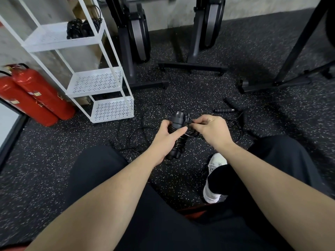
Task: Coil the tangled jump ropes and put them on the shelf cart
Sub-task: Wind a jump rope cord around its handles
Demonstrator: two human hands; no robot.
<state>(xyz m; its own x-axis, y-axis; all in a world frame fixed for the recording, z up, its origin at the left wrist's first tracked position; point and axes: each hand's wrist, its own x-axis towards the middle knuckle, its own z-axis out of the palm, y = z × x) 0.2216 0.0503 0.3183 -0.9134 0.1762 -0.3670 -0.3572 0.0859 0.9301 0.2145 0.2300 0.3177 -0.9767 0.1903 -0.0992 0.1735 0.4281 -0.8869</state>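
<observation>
Left grip (169, 132) round ribbed, cord-wound handles (176, 124), right grip (211, 126) seemingly pinching cord

A black rope (176, 134) is wound round its upright handles. More tangled ropes (233, 124) sprawl on the floor. Coiled ropes (79, 28) sit on the white cart's (101, 82) top shelf.

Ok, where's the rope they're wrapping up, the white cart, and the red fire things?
Jump rope (177, 119): head view, on the black handle top above the left hand.
Shelf cart (96, 82): head view, on its middle perforated shelf.
Fire extinguishers (39, 91): head view, on the nearer red cylinder's body.
</observation>
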